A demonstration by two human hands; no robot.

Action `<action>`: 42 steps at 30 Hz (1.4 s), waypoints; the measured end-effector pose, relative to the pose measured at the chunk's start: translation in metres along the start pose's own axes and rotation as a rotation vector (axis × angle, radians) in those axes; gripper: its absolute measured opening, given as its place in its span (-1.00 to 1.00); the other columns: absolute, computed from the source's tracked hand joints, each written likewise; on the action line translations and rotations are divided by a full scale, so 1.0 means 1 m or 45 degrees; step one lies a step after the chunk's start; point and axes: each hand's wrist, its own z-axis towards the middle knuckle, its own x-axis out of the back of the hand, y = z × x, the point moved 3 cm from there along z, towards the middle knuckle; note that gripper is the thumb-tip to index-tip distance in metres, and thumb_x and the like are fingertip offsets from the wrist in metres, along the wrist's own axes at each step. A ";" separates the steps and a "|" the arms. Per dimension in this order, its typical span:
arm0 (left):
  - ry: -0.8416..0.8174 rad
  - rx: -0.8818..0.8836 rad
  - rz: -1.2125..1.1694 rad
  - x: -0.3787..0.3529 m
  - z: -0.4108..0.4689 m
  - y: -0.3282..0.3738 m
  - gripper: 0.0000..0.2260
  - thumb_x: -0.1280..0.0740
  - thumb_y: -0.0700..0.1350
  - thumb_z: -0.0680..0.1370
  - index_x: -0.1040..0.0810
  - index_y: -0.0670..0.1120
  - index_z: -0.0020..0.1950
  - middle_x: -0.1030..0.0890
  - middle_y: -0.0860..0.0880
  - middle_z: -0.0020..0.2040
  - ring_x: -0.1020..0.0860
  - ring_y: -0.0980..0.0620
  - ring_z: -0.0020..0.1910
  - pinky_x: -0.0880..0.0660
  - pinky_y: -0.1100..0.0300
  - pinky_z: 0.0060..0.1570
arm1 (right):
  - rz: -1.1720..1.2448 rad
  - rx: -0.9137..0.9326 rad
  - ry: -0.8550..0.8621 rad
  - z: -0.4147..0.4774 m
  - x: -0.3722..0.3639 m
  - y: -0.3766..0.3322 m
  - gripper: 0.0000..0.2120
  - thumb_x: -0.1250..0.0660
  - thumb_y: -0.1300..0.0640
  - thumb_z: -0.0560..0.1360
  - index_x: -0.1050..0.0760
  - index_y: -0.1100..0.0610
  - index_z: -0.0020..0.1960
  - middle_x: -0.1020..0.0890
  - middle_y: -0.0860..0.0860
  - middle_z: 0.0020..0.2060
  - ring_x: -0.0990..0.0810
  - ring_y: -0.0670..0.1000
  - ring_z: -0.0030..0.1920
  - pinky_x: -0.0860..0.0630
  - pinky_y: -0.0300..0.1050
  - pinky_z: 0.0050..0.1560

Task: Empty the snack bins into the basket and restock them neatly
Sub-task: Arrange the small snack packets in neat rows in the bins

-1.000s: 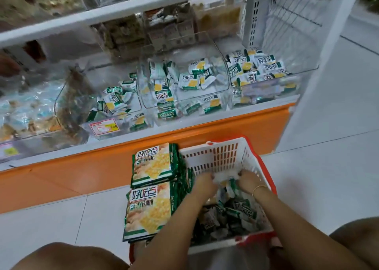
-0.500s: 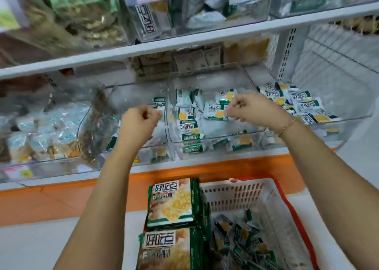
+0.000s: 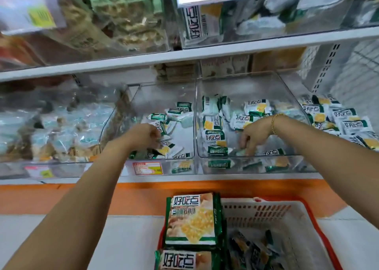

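We curl our left hand [image 3: 146, 135] over packets [image 3: 166, 146] in the left bin [image 3: 160, 94], grip unclear; our right hand [image 3: 254, 135] touches packets in the middle bin [image 3: 246, 85], fingers [image 3: 249, 146] extended.

Both hands have left the white slotted plastic basket [image 3: 272, 210] with its red rim; the left hand [image 3: 146, 136] has come down, fingers curled, into the left clear plastic bin [image 3: 164, 91] among green-and-white snack packets [image 3: 164, 117]; the right hand [image 3: 254, 135] now reaches fingers-down into the neighbouring clear bin [image 3: 246, 83].
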 end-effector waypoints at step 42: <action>-0.984 0.071 -0.282 -0.027 0.036 0.024 -0.06 -0.62 0.25 0.13 -0.42 -0.19 0.36 -0.30 -0.03 0.12 -0.23 0.04 0.01 -0.21 0.19 -0.10 | 0.075 -0.238 -0.103 -0.050 0.010 0.012 -0.69 -0.47 -0.11 0.39 -0.48 0.10 -0.16 -0.37 -0.07 -0.33 -0.29 -0.10 -0.39 -0.30 -0.31 -0.41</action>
